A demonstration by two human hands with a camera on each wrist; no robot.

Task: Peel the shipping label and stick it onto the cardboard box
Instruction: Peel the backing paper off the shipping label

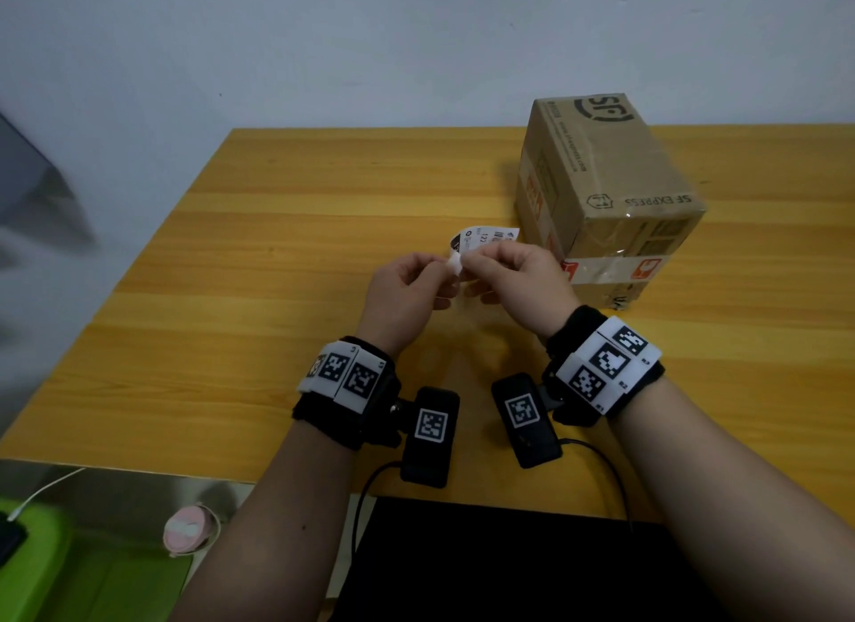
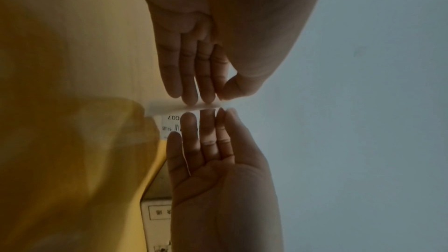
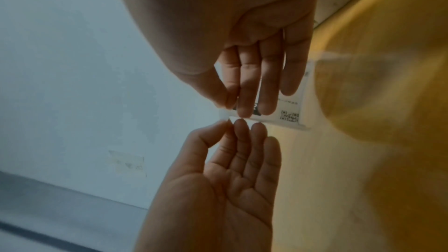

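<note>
Left of the cardboard box (image 1: 606,191), the left hand (image 1: 407,293) pinches a white corner of the shipping label (image 1: 481,242) above the bench (image 1: 277,297). Nearer the cardboard box, the right hand (image 1: 518,279) pinches the shipping label itself, just beside its near corner.

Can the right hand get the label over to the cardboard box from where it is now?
Probably yes. The right hand pinches the shipping label just beside the cardboard box, with only bare table between. But the left hand also pinches the label's edge, and peeling looks unfinished.
</note>
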